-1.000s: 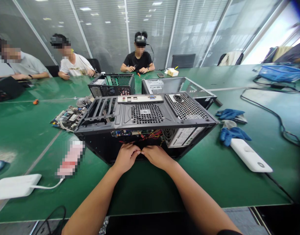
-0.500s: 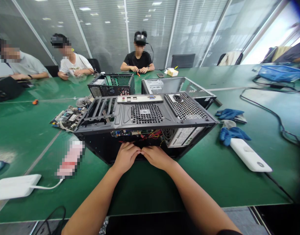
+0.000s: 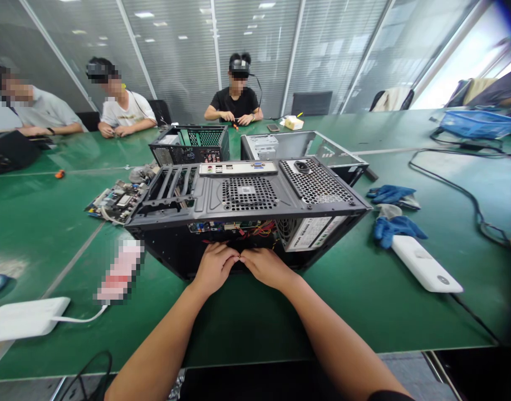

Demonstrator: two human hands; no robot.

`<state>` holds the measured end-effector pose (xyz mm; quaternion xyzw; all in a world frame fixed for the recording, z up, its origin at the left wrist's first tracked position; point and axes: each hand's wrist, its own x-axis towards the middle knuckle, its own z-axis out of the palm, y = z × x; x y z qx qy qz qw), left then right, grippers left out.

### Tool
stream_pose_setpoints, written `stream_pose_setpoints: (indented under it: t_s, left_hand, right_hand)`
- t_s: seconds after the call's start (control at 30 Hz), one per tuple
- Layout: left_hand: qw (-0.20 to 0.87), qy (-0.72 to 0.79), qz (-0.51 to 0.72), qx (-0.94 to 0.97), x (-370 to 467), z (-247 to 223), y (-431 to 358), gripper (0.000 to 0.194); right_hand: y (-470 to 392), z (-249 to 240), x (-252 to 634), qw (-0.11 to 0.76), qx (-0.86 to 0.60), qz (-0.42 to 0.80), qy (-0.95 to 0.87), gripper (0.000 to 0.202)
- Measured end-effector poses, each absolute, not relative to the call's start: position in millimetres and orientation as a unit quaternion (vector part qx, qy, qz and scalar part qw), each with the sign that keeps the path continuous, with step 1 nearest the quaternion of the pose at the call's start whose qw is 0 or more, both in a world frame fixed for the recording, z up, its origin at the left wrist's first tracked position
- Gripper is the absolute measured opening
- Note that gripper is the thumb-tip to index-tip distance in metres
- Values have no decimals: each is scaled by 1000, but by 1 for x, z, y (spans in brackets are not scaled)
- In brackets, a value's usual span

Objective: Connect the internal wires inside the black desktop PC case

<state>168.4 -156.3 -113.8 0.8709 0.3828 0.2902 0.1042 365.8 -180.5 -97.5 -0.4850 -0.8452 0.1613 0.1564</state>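
Observation:
A black computer case (image 3: pixel 209 203) stands in front of me with its ported, vented panel facing up and its near side open. Through the opening show a circuit board, red and yellow wires and a labelled power supply (image 3: pixel 311 233). My left hand (image 3: pixel 214 268) and my right hand (image 3: pixel 266 268) meet at the lower near edge of the case, thumbs and fingertips together. The fingers of both hands are bent inward over that edge. Their tips are partly hidden, and whatever they may pinch is too small to make out.
Left of the case lie a circuit board (image 3: pixel 119 200), a pink phone and a white power bank (image 3: pixel 28 318). Two more cases stand behind. On the right are blue gloves (image 3: pixel 399 229) and another power bank (image 3: pixel 426 264). Several people sit across the table.
My hands and the case have stayed in place. Across the table, the person in white has lowered their hands and drawn them together.

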Motion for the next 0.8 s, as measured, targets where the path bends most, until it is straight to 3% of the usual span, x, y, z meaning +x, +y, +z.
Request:
stream_pose_setpoints:
  t_s: [0.2, 0.6, 0.8]
  left_hand:
    - [54, 376, 292, 878, 167, -113, -157, 21]
    - [96, 371, 287, 878, 167, -117, -155, 18]
    - [59, 373, 298, 877, 167, -116, -156, 18]
  right_hand:
    - [-182, -95, 366, 154, -497, 166, -838, 25]
    - [-179, -98, 366, 138, -479, 157, -853, 25]
    - [-182, -94, 365, 137, -493, 168, -843, 26]
